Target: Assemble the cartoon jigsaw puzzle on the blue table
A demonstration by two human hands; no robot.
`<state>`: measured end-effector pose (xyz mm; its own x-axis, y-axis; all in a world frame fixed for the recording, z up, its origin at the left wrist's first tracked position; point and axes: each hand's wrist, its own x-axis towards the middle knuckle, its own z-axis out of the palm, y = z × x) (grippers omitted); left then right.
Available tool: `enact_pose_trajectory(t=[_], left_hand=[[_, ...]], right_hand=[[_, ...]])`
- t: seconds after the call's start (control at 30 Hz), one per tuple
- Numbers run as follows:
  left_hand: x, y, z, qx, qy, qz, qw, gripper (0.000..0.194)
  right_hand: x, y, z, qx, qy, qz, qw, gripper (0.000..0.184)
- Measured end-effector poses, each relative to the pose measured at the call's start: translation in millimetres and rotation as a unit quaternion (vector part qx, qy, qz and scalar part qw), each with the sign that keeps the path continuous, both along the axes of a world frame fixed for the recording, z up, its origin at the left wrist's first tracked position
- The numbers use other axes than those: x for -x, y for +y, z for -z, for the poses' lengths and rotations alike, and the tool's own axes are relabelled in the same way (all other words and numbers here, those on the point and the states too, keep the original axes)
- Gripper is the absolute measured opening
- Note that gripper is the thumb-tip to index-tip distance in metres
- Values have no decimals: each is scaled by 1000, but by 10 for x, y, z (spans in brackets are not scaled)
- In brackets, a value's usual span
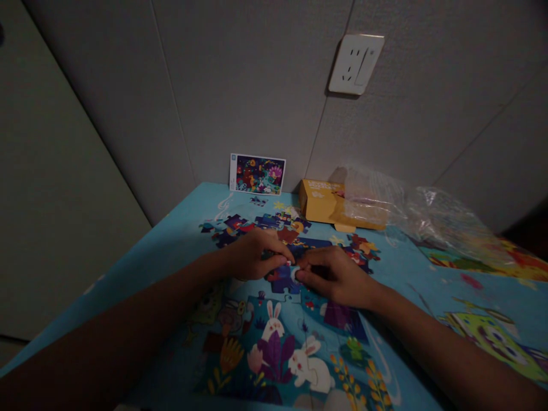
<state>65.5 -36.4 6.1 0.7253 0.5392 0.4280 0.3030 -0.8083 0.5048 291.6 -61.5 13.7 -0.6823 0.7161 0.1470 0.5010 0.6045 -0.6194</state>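
Observation:
My left hand (pixel 256 255) is closed in a pinch, thumb and forefinger together at the upper edge of some joined purple and blue puzzle pieces (pixel 280 283). From the other side, my right hand (pixel 336 275) pinches the right edge of the same pieces; its fingertips partly cover a white patch on them. Just below, toward me, lies an assembled puzzle section (pixel 274 357) with white rabbits, a frog and flowers. Beyond my hands, loose and joined puzzle pieces (pixel 235 224) spread across the table, with more pieces (pixel 362 248) to the right.
A picture card (pixel 257 174) leans against the wall. Beside it lies a yellow box (pixel 321 204), partly covered by a crumpled clear plastic bag (pixel 411 202). The table wears a blue cartoon cloth (pixel 166 245). A socket (pixel 356 64) is on the wall above.

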Motion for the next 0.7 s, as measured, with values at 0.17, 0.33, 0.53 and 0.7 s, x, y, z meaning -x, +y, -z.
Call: enact_pose_trajectory(t=[0.17, 0.33, 0.53, 0.7], left_hand=[[-3, 7, 15, -6, -4, 10, 1000, 22], [-2, 8, 6, -9, -8, 19, 1000, 20], [-2, 10, 12, -19, -9, 27, 999, 19], [19, -3, -19, 15, 2, 23, 1000, 19]], right_hand=[[-6, -12, -13, -7, -5, -5, 1000, 27], [-12, -2, -2, 1, -2, -12, 1000, 26], [-8, 3, 6, -10, -7, -9, 1000, 27], [-6, 4, 31, -21, 5, 0, 1000, 30]])
